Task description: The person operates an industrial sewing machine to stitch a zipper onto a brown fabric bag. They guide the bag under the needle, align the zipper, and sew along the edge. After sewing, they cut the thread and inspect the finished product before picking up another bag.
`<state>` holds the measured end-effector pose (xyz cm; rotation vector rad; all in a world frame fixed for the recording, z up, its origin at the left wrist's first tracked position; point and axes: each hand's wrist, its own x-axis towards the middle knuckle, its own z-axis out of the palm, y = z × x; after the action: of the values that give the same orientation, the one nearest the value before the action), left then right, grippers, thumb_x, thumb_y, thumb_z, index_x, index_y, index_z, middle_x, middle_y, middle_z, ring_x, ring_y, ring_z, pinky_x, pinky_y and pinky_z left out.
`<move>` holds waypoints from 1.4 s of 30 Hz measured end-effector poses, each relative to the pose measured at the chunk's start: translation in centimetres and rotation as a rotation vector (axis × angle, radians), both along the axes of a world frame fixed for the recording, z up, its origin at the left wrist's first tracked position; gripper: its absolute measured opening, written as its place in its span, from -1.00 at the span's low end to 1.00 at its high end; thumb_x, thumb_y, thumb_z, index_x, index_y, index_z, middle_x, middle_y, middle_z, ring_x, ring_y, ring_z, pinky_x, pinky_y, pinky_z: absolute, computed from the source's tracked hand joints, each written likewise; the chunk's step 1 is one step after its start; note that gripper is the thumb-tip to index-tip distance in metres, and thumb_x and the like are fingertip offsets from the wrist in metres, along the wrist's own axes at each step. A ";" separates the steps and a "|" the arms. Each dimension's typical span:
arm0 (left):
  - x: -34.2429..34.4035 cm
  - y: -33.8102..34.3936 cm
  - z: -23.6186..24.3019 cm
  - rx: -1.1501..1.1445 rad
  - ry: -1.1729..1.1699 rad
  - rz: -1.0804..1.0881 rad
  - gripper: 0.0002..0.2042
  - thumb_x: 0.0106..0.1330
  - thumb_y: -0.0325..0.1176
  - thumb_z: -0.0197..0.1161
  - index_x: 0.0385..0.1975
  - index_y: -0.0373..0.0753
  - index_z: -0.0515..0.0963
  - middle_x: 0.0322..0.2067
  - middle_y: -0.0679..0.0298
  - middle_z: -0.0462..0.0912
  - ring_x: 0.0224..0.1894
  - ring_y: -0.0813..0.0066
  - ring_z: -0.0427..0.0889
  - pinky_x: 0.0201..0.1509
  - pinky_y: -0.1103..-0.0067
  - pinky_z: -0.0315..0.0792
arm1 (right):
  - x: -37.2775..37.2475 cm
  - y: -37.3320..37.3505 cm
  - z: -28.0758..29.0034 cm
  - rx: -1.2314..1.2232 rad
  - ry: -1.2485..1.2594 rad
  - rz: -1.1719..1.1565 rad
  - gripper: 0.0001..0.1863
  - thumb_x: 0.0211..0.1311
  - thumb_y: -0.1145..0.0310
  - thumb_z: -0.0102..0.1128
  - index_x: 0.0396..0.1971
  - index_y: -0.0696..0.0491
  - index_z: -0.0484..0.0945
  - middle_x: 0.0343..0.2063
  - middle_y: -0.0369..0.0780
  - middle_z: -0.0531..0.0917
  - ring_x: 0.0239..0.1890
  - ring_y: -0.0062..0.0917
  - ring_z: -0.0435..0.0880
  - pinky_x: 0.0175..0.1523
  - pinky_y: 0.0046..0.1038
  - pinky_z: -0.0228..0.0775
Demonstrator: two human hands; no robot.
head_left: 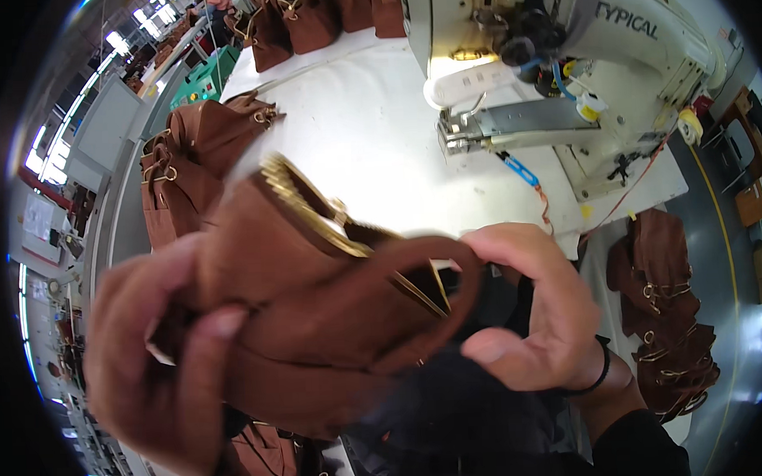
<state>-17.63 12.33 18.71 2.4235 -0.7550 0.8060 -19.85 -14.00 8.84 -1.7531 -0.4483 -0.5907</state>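
Observation:
A brown handbag (300, 325) is held tilted in front of me, above my lap. My left hand (154, 355) is closed on its left end, with the thumb on the near side; motion blurs the fingers. A gold-toothed zipper (309, 209) runs along the bag's upper opening, which gapes toward its right end. From the bag's side a curved brown handle (468, 277) arches to the right. At that handle is my right hand (547, 316), its index fingertip close to or touching the loop. Its thumb and fingers are apart, with nothing visible between them.
Behind the bag stands a white sewing machine (636, 78) with a narrow arm (528, 124) over the white table (351, 105). A blue-handled tool (520, 169) lies near it. Brown bags (197, 152) sit at left, more bags (306, 22) at the back, and stacked bags (665, 312) at right.

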 end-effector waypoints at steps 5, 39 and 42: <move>0.5 -3.0 -8.2 -0.025 0.322 -0.149 -0.64 0.15 -0.59 0.52 -0.03 -0.36 0.70 -0.22 0.09 0.75 -0.24 0.32 0.75 -0.16 0.52 0.61 | 0.8 0.4 -5.5 -0.159 0.147 0.092 -0.76 0.32 0.32 0.40 -0.17 0.17 0.66 -0.30 -0.13 0.71 -0.25 -0.23 0.67 -0.09 -0.32 0.50; -1.5 -6.6 -19.2 -0.990 1.754 -0.407 -0.73 0.62 -0.30 0.10 -0.18 -0.41 0.59 -0.52 0.21 0.66 -0.56 0.60 0.63 -0.49 0.69 0.52 | 3.1 -8.1 -11.2 -0.205 0.719 0.703 -0.78 0.35 0.33 0.38 -0.40 0.19 0.72 -0.44 -0.19 0.73 -0.25 -0.39 0.66 0.10 -0.32 0.45; -1.8 -5.7 -19.4 -0.903 1.635 -0.489 -0.85 0.53 -0.46 0.14 -0.16 -0.42 0.59 -0.49 0.25 0.65 -0.53 0.67 0.61 -0.47 0.71 0.52 | 3.4 -7.4 -10.9 -0.197 0.709 0.713 -0.76 0.35 0.31 0.40 -0.43 0.18 0.71 -0.48 -0.22 0.72 -0.26 -0.40 0.63 0.07 -0.33 0.44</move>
<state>-19.39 6.58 -0.70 1.2325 -0.1386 -0.8634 -16.42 -21.41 -2.07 -1.6992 -0.5834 0.5835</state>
